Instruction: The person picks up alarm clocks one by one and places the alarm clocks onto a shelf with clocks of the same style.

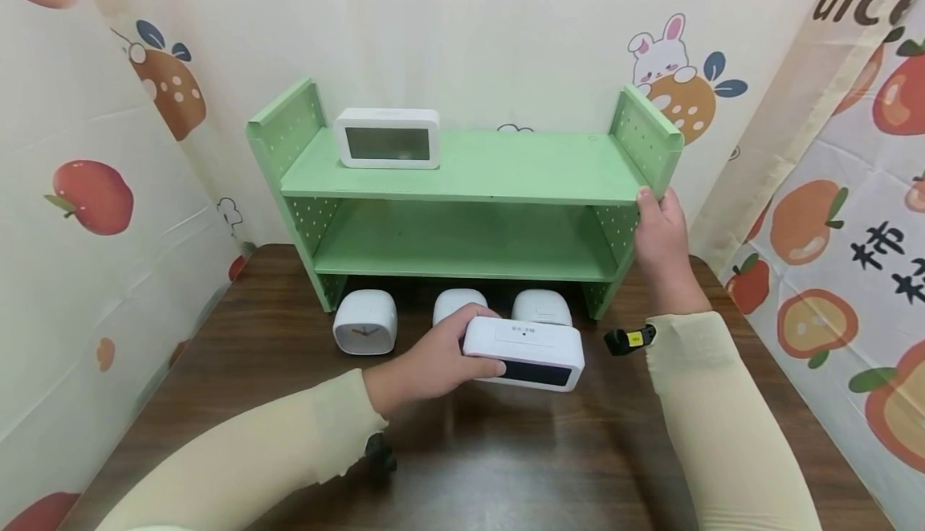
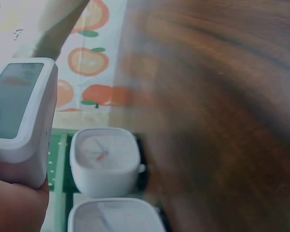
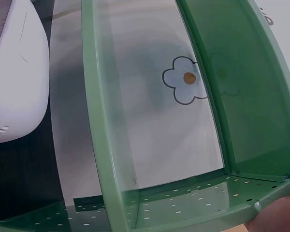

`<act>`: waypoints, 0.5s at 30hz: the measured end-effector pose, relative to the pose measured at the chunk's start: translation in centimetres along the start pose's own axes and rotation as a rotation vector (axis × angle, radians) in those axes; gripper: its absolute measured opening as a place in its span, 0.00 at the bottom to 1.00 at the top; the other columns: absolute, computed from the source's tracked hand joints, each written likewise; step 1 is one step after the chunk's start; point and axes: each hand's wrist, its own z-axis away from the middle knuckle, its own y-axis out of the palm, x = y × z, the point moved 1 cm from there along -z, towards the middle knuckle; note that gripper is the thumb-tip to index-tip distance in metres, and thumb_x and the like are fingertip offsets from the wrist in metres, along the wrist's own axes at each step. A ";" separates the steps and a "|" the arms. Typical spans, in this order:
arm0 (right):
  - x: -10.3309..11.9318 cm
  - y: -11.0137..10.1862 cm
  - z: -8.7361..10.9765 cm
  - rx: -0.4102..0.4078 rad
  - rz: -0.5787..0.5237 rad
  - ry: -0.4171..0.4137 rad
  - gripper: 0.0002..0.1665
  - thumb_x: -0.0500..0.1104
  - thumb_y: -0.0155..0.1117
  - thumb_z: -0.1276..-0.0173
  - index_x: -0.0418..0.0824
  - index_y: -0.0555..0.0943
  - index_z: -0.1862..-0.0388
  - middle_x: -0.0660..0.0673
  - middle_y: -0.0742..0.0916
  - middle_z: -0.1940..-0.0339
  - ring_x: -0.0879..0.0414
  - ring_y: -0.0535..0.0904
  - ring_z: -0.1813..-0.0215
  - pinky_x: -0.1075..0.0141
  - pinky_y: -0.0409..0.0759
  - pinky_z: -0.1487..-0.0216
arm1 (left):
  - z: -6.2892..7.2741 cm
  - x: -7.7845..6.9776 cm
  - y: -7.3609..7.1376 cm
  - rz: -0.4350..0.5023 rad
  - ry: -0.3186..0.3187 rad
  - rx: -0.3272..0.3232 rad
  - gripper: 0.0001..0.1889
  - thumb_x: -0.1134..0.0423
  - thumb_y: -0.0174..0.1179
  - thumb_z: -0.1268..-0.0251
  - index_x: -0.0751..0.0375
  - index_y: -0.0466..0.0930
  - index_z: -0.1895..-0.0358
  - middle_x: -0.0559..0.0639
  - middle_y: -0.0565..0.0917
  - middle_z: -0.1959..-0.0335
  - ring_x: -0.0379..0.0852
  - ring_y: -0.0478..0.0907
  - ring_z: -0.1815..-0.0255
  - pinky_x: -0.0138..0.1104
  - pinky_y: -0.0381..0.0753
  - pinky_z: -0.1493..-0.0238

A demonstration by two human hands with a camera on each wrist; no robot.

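My left hand (image 1: pixel 441 358) grips one end of a white rectangular digital clock (image 1: pixel 523 346) with a dark screen, held above the table in front of the shelf. In the left wrist view the same digital clock (image 2: pixel 21 106) shows its grey screen, the thumb lying over one edge. At the right side of the green two-tier shelf (image 1: pixel 462 266), my right hand (image 1: pixel 661 234) holds the side panel near the upper board. The right wrist view shows a bit of that hand (image 3: pixel 278 215) against the perforated panel. Another white digital clock (image 1: pixel 389 139) stands on the top board, toward the left.
Below the lower board, a white rounded analog clock (image 1: pixel 364 322) stands at the left on the dark wooden table (image 1: pixel 462 467). Two similar white clocks, a middle one (image 1: pixel 458 302) and a right one (image 1: pixel 542 306), are partly hidden. Fruit-printed cloth (image 1: pixel 520 41) hangs behind.
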 end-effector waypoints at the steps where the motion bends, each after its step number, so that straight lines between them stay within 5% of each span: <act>1: 0.0 0.0 0.0 0.000 -0.001 0.001 0.32 0.56 0.37 0.14 0.44 0.60 0.19 0.43 0.72 0.29 0.52 0.67 0.29 0.50 0.62 0.26 | -0.1 -0.2 -0.1 0.000 0.002 0.000 0.28 0.70 0.72 0.37 0.58 0.71 0.36 0.51 0.82 0.42 0.47 0.79 0.45 0.40 0.80 0.48; 15: 0.0 0.2 -0.1 -0.035 -0.012 0.005 0.32 0.55 0.38 0.15 0.41 0.61 0.20 0.41 0.72 0.29 0.52 0.66 0.29 0.55 0.61 0.26 | -1.7 -3.5 -2.3 -0.002 0.079 -0.060 0.28 0.68 0.72 0.36 0.60 0.70 0.35 0.53 0.82 0.41 0.49 0.80 0.50 0.38 0.80 0.59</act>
